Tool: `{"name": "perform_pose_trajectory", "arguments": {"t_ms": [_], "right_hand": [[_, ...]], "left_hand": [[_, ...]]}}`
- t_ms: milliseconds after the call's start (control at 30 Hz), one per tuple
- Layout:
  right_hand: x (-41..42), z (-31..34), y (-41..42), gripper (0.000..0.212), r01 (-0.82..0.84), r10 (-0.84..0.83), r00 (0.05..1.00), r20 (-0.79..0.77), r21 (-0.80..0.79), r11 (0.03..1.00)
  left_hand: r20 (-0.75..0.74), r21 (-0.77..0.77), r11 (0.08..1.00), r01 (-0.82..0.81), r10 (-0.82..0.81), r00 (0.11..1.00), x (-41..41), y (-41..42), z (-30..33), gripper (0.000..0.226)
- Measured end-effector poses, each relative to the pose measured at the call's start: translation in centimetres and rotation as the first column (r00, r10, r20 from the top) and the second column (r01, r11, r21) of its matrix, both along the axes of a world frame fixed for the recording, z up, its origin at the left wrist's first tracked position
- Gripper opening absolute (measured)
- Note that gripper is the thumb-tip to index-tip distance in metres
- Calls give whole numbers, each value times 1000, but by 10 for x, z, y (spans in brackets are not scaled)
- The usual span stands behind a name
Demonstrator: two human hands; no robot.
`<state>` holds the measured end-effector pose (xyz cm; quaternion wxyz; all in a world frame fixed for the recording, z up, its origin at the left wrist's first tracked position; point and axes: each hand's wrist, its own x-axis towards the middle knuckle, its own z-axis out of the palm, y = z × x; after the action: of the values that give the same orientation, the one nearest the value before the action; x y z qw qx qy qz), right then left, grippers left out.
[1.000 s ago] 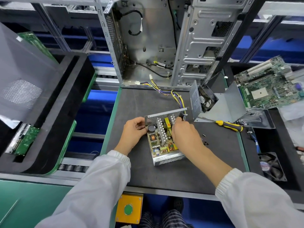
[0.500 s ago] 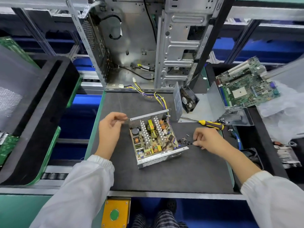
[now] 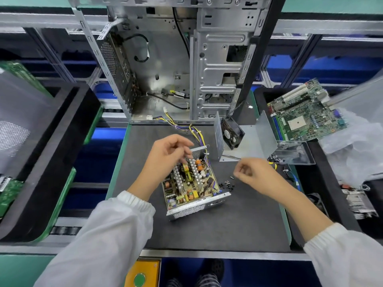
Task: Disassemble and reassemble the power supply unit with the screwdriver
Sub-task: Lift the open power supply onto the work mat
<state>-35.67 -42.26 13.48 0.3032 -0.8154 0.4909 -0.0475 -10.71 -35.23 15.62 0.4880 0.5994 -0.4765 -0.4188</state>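
The open power supply (image 3: 191, 181) lies mid-mat. The right hand (image 3: 251, 175) has lifted from the loose screws (image 3: 227, 184) beside it, fingertips pinched, likely on 1 screw; the left hand (image 3: 165, 156), loosely curled and empty, now hovers over the board, suggesting reassembly.

The right hand (image 3: 251, 175) covers the handle of the screwdriver; only its bare metal shaft (image 3: 231, 156) shows. Whether its curled, motion-blurred fingertips (image 3: 240, 172) pinch anything cannot be determined. The left hand (image 3: 167, 154) hides the far left corner of the open metal power supply unit (image 3: 192, 183). The small dark screws (image 3: 227, 184) are too small to count.
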Motion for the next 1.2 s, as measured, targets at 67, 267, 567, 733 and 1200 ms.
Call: {"name": "perform_pose_trajectory", "arguments": {"t_ms": [67, 267, 567, 733, 1200], "right_hand": [[20, 27, 5, 9, 5, 20, 968, 251, -99, 995], [61, 47, 12, 3, 2, 143, 910, 389, -351, 936], [-13, -17, -38, 27, 92, -169, 957, -234, -310, 946], [-14, -46, -39, 29, -172, -100, 776, -622, -362, 916], [40, 111, -3, 16, -321, 314, 945, -86, -73, 944]], "left_hand": [[-67, 115, 985, 126, -118, 991, -11, -4, 5, 11], [-471, 237, 950, 202, -69, 880, -30, -12, 8, 24], [-569, 153, 986, -60, 138, 810, 5, -2, -5, 15], [-619, 128, 987, -101, 159, 769, 7, 7, -13, 19], [-702, 147, 982, -115, 186, 687, 3, 16, -7, 14]]}}
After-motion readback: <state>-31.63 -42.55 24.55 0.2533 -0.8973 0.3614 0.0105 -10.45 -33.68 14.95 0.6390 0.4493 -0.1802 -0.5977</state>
